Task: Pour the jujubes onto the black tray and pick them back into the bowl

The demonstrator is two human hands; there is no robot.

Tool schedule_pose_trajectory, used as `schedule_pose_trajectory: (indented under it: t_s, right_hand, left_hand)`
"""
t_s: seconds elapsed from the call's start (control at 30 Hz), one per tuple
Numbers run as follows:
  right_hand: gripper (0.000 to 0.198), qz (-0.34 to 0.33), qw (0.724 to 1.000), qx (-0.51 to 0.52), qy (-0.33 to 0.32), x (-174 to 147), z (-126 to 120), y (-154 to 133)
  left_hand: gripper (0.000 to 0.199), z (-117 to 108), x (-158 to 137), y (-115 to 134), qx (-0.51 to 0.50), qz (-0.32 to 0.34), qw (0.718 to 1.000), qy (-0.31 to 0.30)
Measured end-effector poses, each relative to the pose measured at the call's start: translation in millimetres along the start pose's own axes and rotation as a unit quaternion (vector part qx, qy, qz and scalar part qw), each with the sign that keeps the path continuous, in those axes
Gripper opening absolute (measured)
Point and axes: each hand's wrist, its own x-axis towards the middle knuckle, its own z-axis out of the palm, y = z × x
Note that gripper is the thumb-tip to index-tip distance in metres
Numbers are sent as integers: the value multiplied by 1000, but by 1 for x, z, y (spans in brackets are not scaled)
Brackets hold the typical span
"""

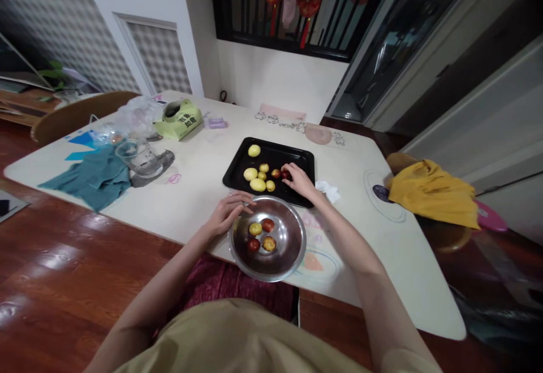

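Observation:
My right hand [299, 182] reaches over the black baking tray [237, 164], its fingertips closed round a dark red round fruit [285, 174] near the tray's right side. Another reddish fruit [275, 173] lies just left of it. Several pale yellow oval pieces [257, 185], of a kind I cannot tell, are spread over the tray's left half. Nearer to me stands a shiny metal bowl [292, 248] holding several red and yellow-brown round fruits [253, 245]. At its left rim rests my left hand [231, 212], fingers stretched out and holding nothing.
A crumpled white tissue [328, 190] lies right of the tray. To the left are a glass jug [139, 161], a teal cloth [93, 175], a green tissue box [180, 120] and clear plastic bags [131, 118]. A yellow cloth [435, 195] drapes a chair at right.

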Motion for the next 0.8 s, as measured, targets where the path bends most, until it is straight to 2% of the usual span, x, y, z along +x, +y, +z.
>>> schedule_pose_trajectory:
  t_s: [0.13,0.23,0.37,0.47,0.53,0.63,0.8]
  right_hand:
    - [27,-32,999,42,-2,-14,-20,-21]
    - [27,-94,992,80,1,-42,-42,-50]
    - [25,-160,973,116,-117,-83,-59,-90]
    - [24,-171,957,97,-212,-103,-57,-107]
    - [26,-161,954,62,-245,-110,-51,-112]
    - [27,-149,955,23,-255,-113,-42,-115]
    - [29,-142,963,-4,-229,-116,-27,-113]
  left_hand:
    - [48,1,1,1,2,2,1000,3]
    - [48,1,1,3,-8,-2,1000,6]
    - [48,0,2,6,-21,-23,999,10]
    - [50,0,3,7,-24,-31,999,9]
    - [50,0,3,7,-23,-27,999,8]
    - [50,0,2,7,-17,-22,1000,5]
    - [53,-1,3,5,-12,-30,999,5]
